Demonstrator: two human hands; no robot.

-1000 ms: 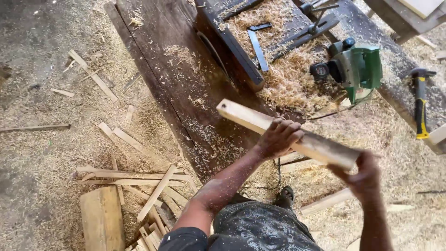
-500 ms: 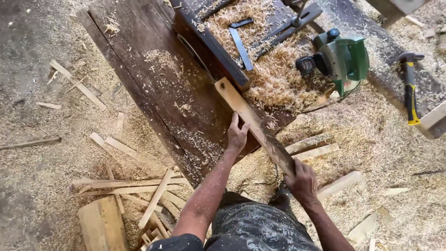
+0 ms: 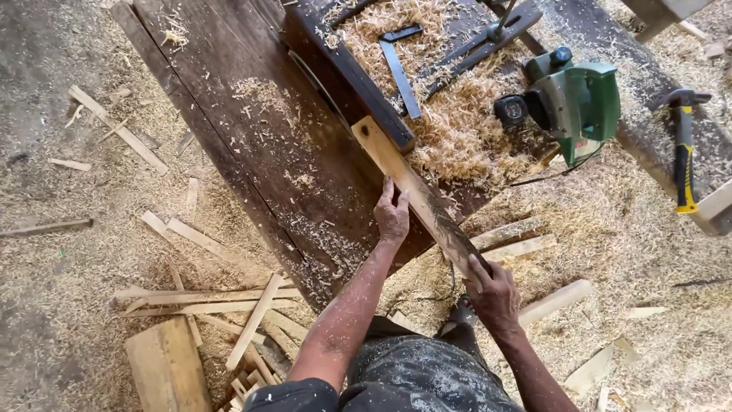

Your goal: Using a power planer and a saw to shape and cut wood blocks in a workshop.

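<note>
Plank (image 3: 415, 194) — flat on workbench (image 3: 252, 145) | axis: diagonal, upper-left–lower-right

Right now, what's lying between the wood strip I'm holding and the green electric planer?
In the head view, a heap of wood shavings covers the dark workbench between the wood strip and the green planer.

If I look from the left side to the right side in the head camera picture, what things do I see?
Pile of wood scraps → left hand → wooden strip → right hand → green electric planer → hammer with yellow handle.
</note>
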